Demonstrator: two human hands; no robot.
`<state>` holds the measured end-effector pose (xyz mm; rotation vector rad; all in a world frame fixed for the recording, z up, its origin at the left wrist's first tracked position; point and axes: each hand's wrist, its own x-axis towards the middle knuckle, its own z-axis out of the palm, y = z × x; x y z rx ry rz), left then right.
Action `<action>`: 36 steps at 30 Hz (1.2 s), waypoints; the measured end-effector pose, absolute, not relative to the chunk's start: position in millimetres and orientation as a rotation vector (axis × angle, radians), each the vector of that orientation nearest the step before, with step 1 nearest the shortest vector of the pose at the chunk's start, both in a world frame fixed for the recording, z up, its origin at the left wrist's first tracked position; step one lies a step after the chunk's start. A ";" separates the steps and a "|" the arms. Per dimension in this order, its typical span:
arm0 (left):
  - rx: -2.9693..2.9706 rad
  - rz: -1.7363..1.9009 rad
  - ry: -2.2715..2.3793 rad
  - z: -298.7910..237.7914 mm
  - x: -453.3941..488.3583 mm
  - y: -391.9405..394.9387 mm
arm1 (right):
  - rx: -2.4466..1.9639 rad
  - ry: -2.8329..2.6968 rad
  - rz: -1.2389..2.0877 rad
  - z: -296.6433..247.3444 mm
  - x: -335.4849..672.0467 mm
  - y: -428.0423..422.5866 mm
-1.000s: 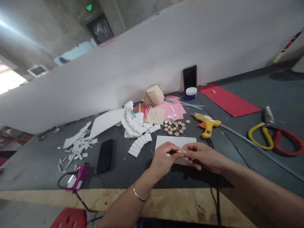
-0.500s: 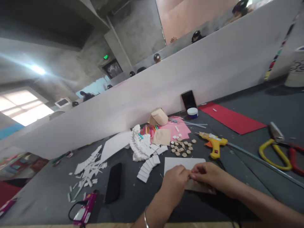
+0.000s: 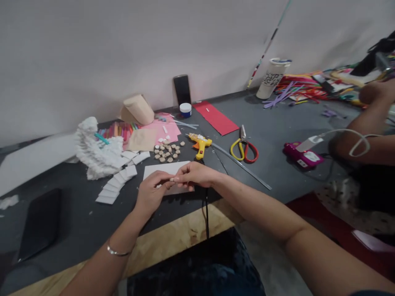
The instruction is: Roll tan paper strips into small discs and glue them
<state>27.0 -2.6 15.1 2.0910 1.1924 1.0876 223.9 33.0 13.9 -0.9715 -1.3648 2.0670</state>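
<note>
My left hand (image 3: 152,192) and my right hand (image 3: 194,174) meet over a white card sheet (image 3: 165,169) on the dark table. The fingertips of both hands are pinched together around something small that I cannot make out. A silver bangle sits on my left wrist. Just beyond the card lie several small round wooden discs (image 3: 166,151) and a yellow glue gun (image 3: 200,144), its black cord running down past my right wrist.
White foam strips (image 3: 119,181) and a white layered foam piece (image 3: 95,150) lie to the left, a black phone (image 3: 40,224) nearer left. Yellow and red scissors (image 3: 243,149), a metal ruler (image 3: 243,166), red paper (image 3: 216,117) are to the right. Another person's arm (image 3: 367,123) works at far right.
The camera has swung to the right and down, so the right side of the table and another person's arm now show. My hands stay pinched together over the white card.
</note>
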 end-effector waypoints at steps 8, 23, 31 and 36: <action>2.116 1.135 1.220 11.7 26.8 -5.3 | -1.002 -1.416 2.066 16.5 231.9 32.5; 2.457 0.919 1.271 5.7 26.5 -9.7 | -1.210 -1.473 1.822 13.1 223.9 18.5; 2.682 0.345 1.483 13.1 37.1 -25.9 | -1.455 -1.777 1.372 5.8 212.7 5.5; 2.520 0.559 1.427 5.9 36.2 -23.6 | -1.416 -1.805 1.299 -0.4 214.7 7.8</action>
